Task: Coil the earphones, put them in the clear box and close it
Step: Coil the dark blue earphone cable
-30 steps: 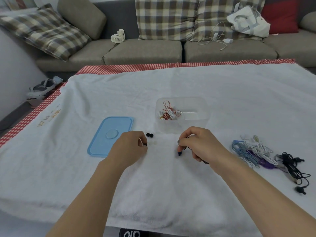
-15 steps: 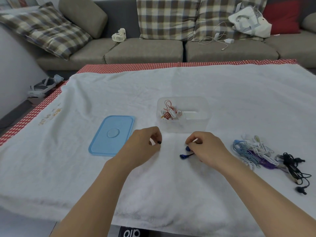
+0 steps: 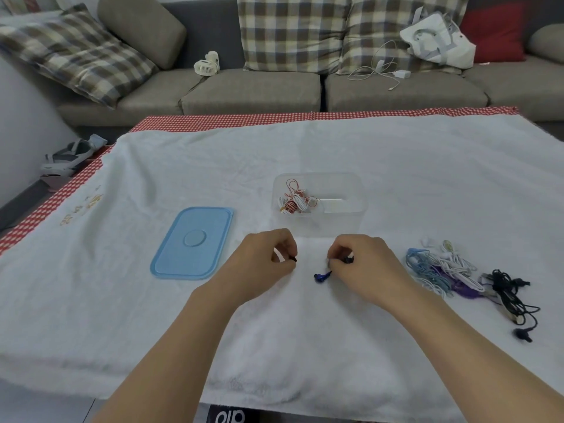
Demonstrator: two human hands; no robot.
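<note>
Head-worn wide view, forward and down, close over the table (image 3: 396, 166)

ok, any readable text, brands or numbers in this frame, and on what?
"olo" or similar: white letters on a black patch at the near table edge, cut off, so the reading is unsure.
Gold embroidery on the white towel, left side: too blurred to read.
Nothing legible on the blue lid, clear box or white bag.

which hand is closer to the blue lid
Left. The left hand is just right of the blue lid, apart from it, pinching a small dark earphone part. The right hand is farther right, past the blue earbud, nearer the earphone pile.
</note>
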